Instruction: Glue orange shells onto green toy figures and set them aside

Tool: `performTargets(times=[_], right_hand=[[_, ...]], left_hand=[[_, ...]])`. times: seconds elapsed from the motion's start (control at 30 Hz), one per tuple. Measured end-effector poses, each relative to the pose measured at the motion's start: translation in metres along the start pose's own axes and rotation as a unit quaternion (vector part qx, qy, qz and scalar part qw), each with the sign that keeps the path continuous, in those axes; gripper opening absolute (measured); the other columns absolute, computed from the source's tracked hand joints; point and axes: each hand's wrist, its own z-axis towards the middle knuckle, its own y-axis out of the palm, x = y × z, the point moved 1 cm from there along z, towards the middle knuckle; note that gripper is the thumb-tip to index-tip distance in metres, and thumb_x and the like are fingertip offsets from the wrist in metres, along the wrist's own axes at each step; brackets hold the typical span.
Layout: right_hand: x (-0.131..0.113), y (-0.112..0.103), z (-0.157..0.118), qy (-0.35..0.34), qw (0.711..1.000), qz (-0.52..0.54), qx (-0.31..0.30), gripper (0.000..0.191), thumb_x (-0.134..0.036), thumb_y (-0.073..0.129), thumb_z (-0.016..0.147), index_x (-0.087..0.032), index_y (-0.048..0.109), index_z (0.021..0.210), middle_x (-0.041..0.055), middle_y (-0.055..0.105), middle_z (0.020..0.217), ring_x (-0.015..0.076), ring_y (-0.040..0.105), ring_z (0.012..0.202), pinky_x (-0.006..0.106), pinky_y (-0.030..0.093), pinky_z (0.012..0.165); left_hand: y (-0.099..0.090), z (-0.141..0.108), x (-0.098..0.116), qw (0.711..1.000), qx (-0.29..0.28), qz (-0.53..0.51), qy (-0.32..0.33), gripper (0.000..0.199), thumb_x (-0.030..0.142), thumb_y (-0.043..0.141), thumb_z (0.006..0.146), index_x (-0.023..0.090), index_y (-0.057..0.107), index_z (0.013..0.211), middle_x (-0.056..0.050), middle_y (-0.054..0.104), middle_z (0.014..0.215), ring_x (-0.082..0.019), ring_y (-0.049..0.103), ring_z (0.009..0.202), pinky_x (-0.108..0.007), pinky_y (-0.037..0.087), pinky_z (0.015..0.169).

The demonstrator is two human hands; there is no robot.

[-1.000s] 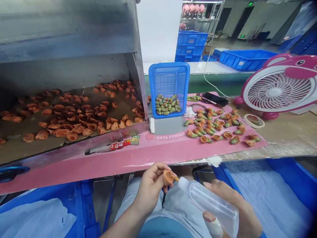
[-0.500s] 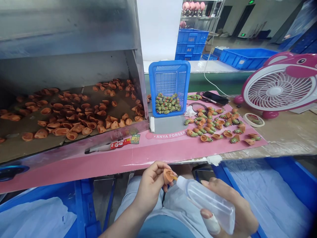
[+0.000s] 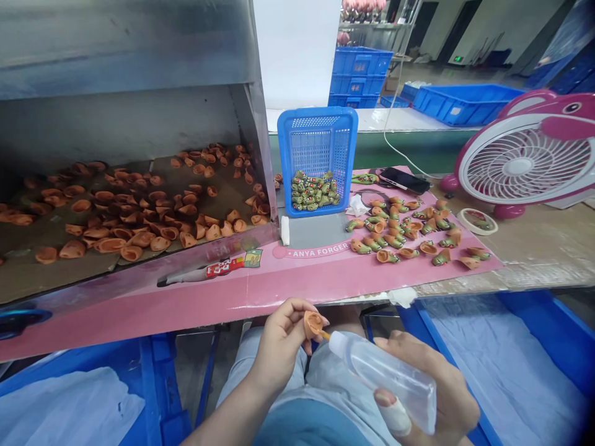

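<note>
Beyond, blue plastic mesh basket [image 3: 317,113] and pink-white round fan [image 3: 518,166] stand; left hand [image 3: 279,348] pinches hollow orange cup [image 3: 312,323], right hand [image 3: 447,391] grasps translucent plastic bottle [image 3: 390,375].

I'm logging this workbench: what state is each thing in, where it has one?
Left hand: holding orange piece
Orange piece: held, hollow side showing
Right hand: gripping bottle
Bottle: tilted toward orange piece
Blue basket: open, partly filled with green pieces
Phone: lying down
Fan: standing, running unclear
Tape roll: lying flat
Crates: stacked
</note>
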Motion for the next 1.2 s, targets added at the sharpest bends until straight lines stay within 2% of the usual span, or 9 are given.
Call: performTargets(times=[0.37,1.2], right_hand=[[0.0047,-0.0023,-0.0042,0.004,0.999,-0.034,-0.028,0.028,-0.023,0.058,0.067,-0.009,0.053,0.091,0.0048,0.056,0.066,0.0175,0.055,0.061,0.029,0.045,0.051],[0.0076,-0.0012,0.0012,0.02,1.0,-0.016,-0.01,0.028,-0.016,0.06,0.065,-0.008,0.054,0.091,0.0056,0.057,0.07,0.0152,0.054,0.056,0.027,0.045,0.047]], left_hand=[[-0.0051,0.0045,-0.0014,0.999,0.037,-0.004,-0.007,0.007,0.017,0.053,0.072,0.017,0.049,0.078,-0.002,0.062,0.071,-0.01,0.052,0.053,-0.019,0.036,0.042],[-0.0049,0.0038,-0.0061,1.0,0.023,0.02,0.003,0.005,0.017,0.05,0.074,0.016,0.049,0.079,-0.002,0.061,0.071,-0.01,0.05,0.053,-0.019,0.036,0.042]])
